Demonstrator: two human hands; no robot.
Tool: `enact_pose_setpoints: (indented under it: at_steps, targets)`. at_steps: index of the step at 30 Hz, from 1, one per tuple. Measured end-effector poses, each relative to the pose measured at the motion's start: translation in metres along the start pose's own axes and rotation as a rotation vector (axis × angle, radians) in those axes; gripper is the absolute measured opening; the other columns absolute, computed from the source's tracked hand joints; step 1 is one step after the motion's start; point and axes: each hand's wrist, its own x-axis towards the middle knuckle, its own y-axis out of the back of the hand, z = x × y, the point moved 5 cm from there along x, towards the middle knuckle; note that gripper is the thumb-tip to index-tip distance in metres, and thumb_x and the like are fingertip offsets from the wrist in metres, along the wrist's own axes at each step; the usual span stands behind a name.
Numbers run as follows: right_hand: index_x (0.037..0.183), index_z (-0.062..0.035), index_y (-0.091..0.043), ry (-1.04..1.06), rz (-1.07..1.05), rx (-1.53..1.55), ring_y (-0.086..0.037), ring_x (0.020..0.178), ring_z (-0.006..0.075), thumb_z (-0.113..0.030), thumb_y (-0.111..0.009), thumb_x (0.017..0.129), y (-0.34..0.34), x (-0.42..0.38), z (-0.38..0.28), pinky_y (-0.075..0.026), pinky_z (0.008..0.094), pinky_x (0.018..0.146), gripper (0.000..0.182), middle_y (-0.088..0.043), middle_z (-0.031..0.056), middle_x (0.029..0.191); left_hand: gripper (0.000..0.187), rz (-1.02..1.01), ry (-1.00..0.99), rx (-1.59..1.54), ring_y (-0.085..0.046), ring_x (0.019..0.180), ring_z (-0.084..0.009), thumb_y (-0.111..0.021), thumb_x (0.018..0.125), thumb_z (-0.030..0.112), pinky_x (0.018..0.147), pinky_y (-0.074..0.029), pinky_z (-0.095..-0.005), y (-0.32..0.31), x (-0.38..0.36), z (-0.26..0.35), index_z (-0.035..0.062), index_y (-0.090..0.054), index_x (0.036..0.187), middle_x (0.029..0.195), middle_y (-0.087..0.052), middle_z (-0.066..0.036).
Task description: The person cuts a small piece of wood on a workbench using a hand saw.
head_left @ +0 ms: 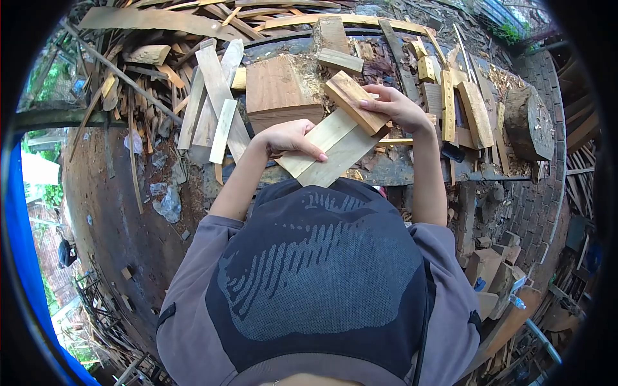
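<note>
My left hand (293, 138) grips a pale flat wooden board (344, 151), its thumb pressed on the top face and the fingers hidden beneath. A line runs lengthwise down the board, and its near end reaches my shirt front. With fingers bent over it, my right hand (400, 109) holds a thicker brown wood block (349, 96) crosswise over the board's far end. Just beyond my left hand stands a large squared timber block (277, 87) on the workbench (386, 172). A small grey-brown offcut (341, 61) lies past the held block.
Long thin boards (222, 90) lean at the bench's left. Narrow yellowish wood pieces (447, 106) and a heavy dark wood chunk (528, 122) rest on the right. Scrap slats pile up behind, and crumpled plastic (168, 204) lies at lower left.
</note>
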Motion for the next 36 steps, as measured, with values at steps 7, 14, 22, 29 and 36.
enact_pose_setpoints:
  at_steps: [7,14,22,29,36]
  targets:
    - [0.124,0.0003,-0.054,-0.008,-0.083,0.079,-0.054,0.067,0.0046,-0.039,-0.07,0.083,0.0,-0.009,-0.008,-0.041,0.0188,0.049,0.059,-0.063,0.0051,0.086,0.043,-0.004,-0.048,0.174,-0.062,0.075,-0.0087,-0.084,0.066,0.025,0.067,-0.048,-0.0242,0.007,0.009,-0.001,-0.0011,-0.065,0.095,0.087,-0.068,-0.005]
    - [0.118,0.0027,-0.058,-0.001,-0.182,0.199,-0.055,0.078,0.0052,-0.037,-0.066,0.088,-0.006,-0.01,-0.004,-0.045,0.0209,0.068,0.05,-0.063,0.001,0.09,0.04,0.018,0.014,0.354,-0.06,0.074,-0.0076,-0.084,0.066,0.025,0.068,-0.047,-0.0241,0.015,0.01,0.009,-0.0002,-0.066,0.091,0.083,-0.067,-0.003]
    - [0.118,0.006,-0.056,0.166,0.259,0.172,-0.063,0.092,0.0162,-0.025,-0.071,0.083,-0.027,-0.033,0.018,-0.048,0.0319,0.083,0.049,-0.066,0.0123,0.105,0.06,0.282,-0.107,0.314,-0.06,0.097,-0.0123,-0.083,0.067,0.026,0.087,-0.047,-0.0287,0.064,0.021,-0.026,0.002,-0.059,0.116,0.104,-0.067,-0.007]
    - [0.12,0.0045,-0.052,0.266,0.499,-0.394,-0.062,0.1,0.0356,-0.02,-0.076,0.076,-0.038,-0.073,-0.033,-0.049,0.0384,0.085,0.056,-0.062,0.023,0.11,0.087,0.484,-0.4,0.536,-0.045,0.126,-0.0276,-0.086,0.06,0.032,0.111,-0.031,-0.0393,0.033,-0.007,0.021,0.0103,-0.045,0.134,0.131,-0.052,-0.012]
    - [0.121,0.0004,-0.05,0.418,0.433,-0.441,-0.06,0.103,0.0351,-0.008,-0.073,0.073,-0.056,-0.082,-0.068,-0.048,0.0388,0.087,0.054,-0.061,0.02,0.11,0.058,0.421,-0.59,0.469,-0.061,0.096,-0.0266,-0.085,0.062,0.025,0.089,-0.046,-0.0382,0.0,-0.003,0.066,0.0052,-0.062,0.111,0.1,-0.065,-0.011]
